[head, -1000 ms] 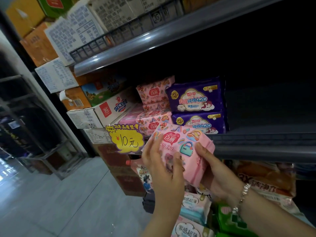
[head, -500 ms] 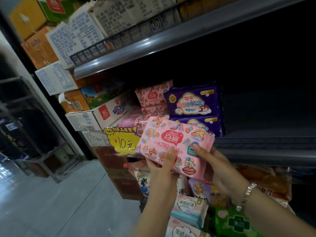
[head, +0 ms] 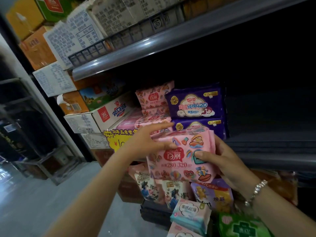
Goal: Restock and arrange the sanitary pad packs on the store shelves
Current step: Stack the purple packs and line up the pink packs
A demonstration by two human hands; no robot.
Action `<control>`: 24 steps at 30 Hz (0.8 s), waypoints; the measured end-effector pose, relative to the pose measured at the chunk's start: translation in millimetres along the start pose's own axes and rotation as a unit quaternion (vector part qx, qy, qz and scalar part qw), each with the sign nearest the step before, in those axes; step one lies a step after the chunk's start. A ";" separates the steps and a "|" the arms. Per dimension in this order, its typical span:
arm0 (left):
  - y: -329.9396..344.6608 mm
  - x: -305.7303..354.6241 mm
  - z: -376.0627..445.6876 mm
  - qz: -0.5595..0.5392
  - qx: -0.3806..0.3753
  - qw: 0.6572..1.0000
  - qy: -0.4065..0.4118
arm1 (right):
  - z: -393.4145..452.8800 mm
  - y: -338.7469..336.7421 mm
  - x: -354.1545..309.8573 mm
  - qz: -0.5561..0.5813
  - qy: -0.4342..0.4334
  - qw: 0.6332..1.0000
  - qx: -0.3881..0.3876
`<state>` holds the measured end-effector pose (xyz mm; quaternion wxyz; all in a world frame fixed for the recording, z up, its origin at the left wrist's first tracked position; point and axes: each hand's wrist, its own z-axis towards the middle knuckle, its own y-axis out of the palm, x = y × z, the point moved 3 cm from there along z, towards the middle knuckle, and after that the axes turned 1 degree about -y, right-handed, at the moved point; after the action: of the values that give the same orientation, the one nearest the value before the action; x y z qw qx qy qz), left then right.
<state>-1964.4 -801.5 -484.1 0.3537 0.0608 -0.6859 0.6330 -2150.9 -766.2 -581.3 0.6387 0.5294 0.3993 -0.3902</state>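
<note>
Fingers (head: 207, 153) of the right hand (head: 227, 159) curl round the pink pack (head: 179, 156), held just near the shelf edge (head: 273, 161); the left hand (head: 147, 142) rests nearly flat on its top-left (thumb seemingly underneath). Best slid in level, beside the purple packs (head: 196, 105), far-right space being free

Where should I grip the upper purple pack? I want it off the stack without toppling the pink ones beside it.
Take the purple pack by its right short end, coming from the open shelf on the right. That end stands free, while its left end crowds the pink stack; probably pinch front and back.
</note>
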 end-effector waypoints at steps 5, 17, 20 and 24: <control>-8.9 11.3 26.5 0.056 -0.201 0.978 0.009 | 3.3 5.5 2.1 0.024 0.004 1.000 -0.009; -103.5 -21.0 71.8 0.124 -0.027 0.991 -0.040 | 24.5 -21.3 10.3 -0.090 -0.045 0.992 0.072; -119.4 -36.2 91.0 0.106 -0.020 0.993 -0.044 | 30.9 -34.4 13.2 -0.163 -0.037 0.981 0.096; -142.8 -36.9 106.2 0.070 -0.024 0.996 -0.039 | 38.7 -38.2 16.6 -0.333 -0.072 0.935 0.093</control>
<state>-1904.5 -939.1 -381.4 0.2826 0.0287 -0.7169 0.6367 -2176.1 -810.9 -605.8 0.4468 0.3938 0.4674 -0.6534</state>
